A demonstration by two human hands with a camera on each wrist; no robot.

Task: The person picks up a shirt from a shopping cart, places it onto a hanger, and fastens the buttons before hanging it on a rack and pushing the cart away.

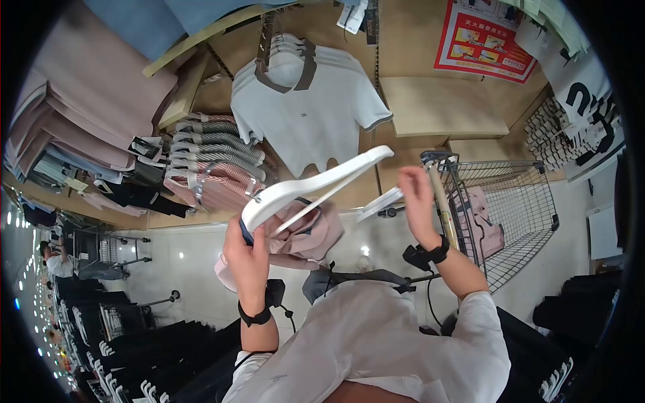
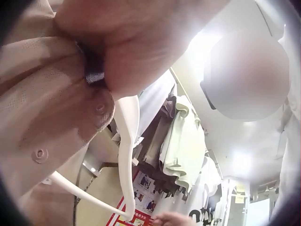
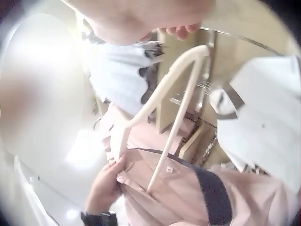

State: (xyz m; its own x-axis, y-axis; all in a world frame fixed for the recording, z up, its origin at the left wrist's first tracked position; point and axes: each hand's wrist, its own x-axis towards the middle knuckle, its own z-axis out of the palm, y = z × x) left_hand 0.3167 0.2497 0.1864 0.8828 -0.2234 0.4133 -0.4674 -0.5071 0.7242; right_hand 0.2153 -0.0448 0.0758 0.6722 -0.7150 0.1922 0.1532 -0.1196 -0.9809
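My left hand [image 1: 247,258] grips a white clothes hanger [image 1: 316,182] together with a pink polo shirt [image 1: 326,235]. The shirt has a dark collar [image 3: 211,195], and buttons show along its open front in the left wrist view. One end of the hanger lies inside the shirt's neck opening; the other arm sticks out to the right, bare of cloth. My right hand [image 1: 418,201] is raised just beyond that bare end, apart from it, with its fingers loosely bent and nothing in them. The shirt hangs bunched below my left hand.
Ahead, white polo shirts [image 1: 306,107] hang on a wall rack, with striped shirts [image 1: 215,154] lower left. A shopping cart [image 1: 517,215] holding a pink bag [image 1: 477,221] stands at my right. Dark clothes [image 1: 168,352] hang on racks behind. A person [image 1: 60,258] is far left.
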